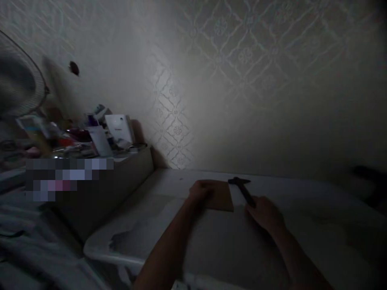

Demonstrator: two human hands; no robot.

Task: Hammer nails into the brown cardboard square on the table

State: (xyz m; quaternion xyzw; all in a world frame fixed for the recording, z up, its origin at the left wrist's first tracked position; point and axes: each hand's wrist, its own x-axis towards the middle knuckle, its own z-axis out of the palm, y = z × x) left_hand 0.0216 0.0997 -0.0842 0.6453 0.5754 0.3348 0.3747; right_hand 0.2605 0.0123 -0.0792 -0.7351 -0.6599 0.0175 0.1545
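My right hand [266,213] is wrapped round the handle of a hammer [245,192]. The hammer's dark head points away from me and sits just right of a thin, flat brown board [222,197], apart from it. At the board's left side, my left hand [200,191] grips it with curled fingers. Dim light hides the fingertips, and I cannot make out anything small between them. The board is over a white tabletop [211,241] with worn grey patches.
A cabinet [127,181] stands left of the table, crowded with a white box [117,127] and several blurred items. A fan [18,76] is at the far left. Behind the table rises a patterned wall [242,100]. Something dark [370,179] shows at the right edge.
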